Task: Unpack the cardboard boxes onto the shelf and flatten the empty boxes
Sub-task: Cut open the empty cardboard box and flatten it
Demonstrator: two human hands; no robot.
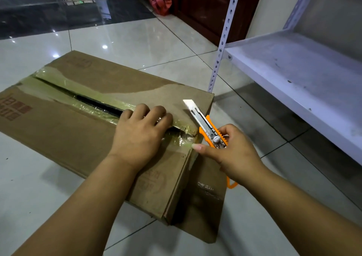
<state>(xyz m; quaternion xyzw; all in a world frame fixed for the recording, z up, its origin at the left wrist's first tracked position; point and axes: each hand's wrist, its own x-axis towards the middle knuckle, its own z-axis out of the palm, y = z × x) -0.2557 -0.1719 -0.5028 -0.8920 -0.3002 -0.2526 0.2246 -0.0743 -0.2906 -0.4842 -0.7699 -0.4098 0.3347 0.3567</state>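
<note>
- Head view, the only one here: a cardboard box (82,118) lies on the tiled floor (137,46) just beside a white metal shelf (293,75), which looks bare in the part I can see. The taped centre seam (92,101) is slit along most of its length and gapes dark, so I'd say we're at the opening stage with nothing unpacked yet.
- What could go wrong: the utility knife (205,124) has a lot of blade pushed out, pointing up and away over the box's near corner. The left hand (141,130) sits right on the seam, close to that blade. If the next cut runs back along the seam toward it, or the blade skids off the crinkled tape, the fingers are in the line of fire.
- A blade out that far could also flex or snap, or go deep and nick whatever is inside. Can't see the contents, so no idea how fragile they are.
- Left hand: fingers curled over the flap edge at the seam, tips tucked into the gap, gripping the flap.
- Right hand (231,154): wrapped around the knife's orange handle at the box's corner, with one finger stretched out to the tape on the near edge.
</note>
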